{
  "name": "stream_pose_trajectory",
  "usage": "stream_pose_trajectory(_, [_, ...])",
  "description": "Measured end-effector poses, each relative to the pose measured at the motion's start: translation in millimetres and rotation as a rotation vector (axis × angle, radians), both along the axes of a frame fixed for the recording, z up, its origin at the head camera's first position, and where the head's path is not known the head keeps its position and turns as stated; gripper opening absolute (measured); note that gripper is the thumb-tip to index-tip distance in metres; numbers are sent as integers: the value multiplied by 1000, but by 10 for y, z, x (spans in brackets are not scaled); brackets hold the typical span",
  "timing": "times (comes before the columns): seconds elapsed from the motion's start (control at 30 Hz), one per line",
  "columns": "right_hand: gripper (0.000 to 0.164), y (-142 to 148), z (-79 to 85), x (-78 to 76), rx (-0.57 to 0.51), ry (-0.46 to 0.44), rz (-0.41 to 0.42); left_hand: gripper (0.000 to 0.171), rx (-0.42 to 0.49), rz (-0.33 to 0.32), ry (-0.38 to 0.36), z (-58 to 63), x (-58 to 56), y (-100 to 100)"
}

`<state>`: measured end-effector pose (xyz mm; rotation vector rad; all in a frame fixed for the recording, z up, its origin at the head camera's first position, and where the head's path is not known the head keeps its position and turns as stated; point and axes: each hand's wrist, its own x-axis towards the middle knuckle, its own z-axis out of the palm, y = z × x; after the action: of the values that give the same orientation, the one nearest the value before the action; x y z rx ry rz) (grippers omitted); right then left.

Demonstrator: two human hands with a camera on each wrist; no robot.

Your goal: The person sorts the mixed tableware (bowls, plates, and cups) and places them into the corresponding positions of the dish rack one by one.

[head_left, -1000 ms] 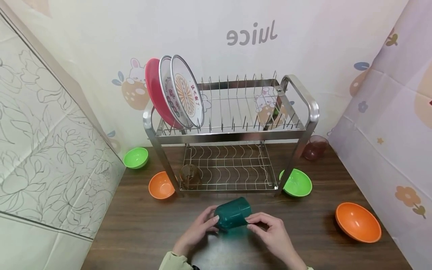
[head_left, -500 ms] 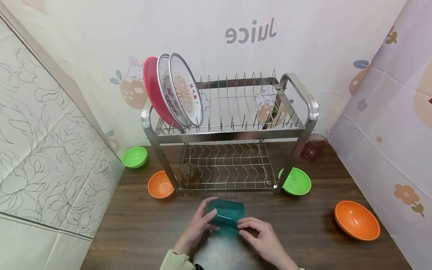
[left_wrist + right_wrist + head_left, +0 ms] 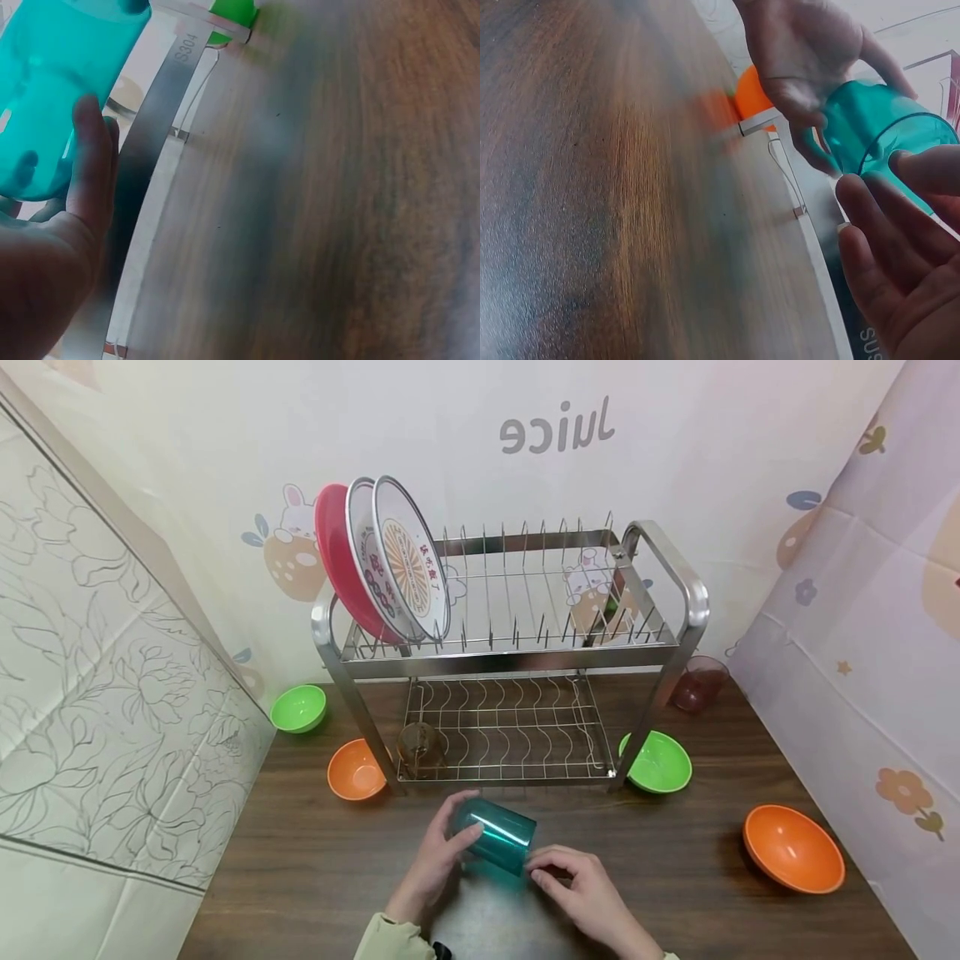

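A see-through teal cup point(image 3: 497, 837) lies tilted on its side in the air above the table, its mouth toward the lower right. My left hand point(image 3: 437, 853) grips it round the base end, thumb on the near side. At the mouth, my right hand point(image 3: 583, 890) pinches the rim. In the right wrist view the thumb reaches inside the cup point(image 3: 866, 124) and the fingers lie along its outer wall. The left wrist view has the cup point(image 3: 60, 82) at the upper left, against the left fingers point(image 3: 91, 161).
Behind the hands stands a two-tier metal dish rack point(image 3: 517, 662). Three plates point(image 3: 411, 560) lean at its upper left; an amber cup point(image 3: 422, 748) sits below. Around it are green bowls point(image 3: 298, 708) point(image 3: 660, 763), orange bowls point(image 3: 357, 770) point(image 3: 793, 850) and a reddish cup point(image 3: 699, 685).
The cup has shifted left and turned, its mouth swinging from upper right to lower right. My right hand has moved left with the rim, while the left hand keeps its hold.
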<state>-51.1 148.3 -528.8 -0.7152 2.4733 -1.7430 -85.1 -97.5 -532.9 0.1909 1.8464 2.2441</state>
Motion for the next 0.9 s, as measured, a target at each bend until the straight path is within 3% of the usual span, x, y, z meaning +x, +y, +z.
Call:
stream_pose_trajectory(0.3, [21,10,18,-33,5,124,-59,49,-97,75,90,93,-77,-58])
stream_pose_trajectory(0.43, [28,32,25,-44,19,109,-92,49,-167,105,155,181,-121,-92])
stream_pose_trajectory(0.57, [25,60,14,-42,44,58,-98,49,-219,115,187,302,-162,-116])
stream_pose_trajectory(0.7, [18,75,6,-25,69,2,-100,54,-363,143,257,435,-191,-113])
stream_pose_trajectory(0.9, [15,78,4,-15,82,-13,-94,59,-631,203,464,658,-238,-75])
